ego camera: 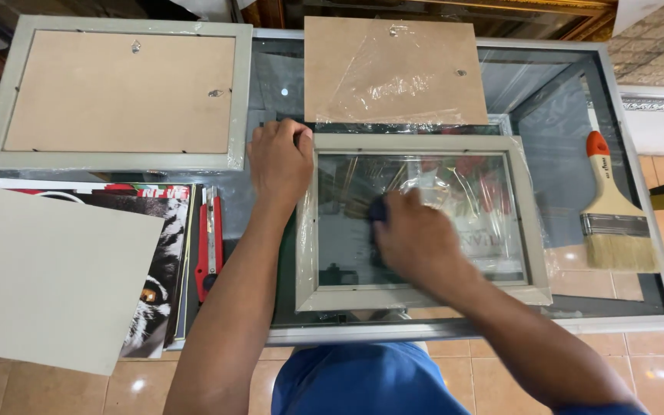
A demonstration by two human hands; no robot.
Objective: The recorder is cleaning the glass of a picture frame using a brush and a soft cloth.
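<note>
Hands: left (280,160) steadies, right (413,238) presses grey plastic-wrapped frame (421,293)

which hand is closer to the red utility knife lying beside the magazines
Left. The left hand rests at the grey picture frame's top-left corner, just right of the red utility knife; the right hand is farther right, on the glass.

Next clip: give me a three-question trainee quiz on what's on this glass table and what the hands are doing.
1. True or false: the left hand rests at the top left corner of the open picture frame.
2. What lies at the right end of the glass table? A) a paintbrush B) a hammer C) a roll of tape
3. Which tool lies between the stack of prints and the left forearm?

Key
1. True.
2. A, the paintbrush with the orange-tipped handle.
3. The red utility knife.
Note: the right hand is blurred; it presses something dark on the glass inside the frame.
</note>
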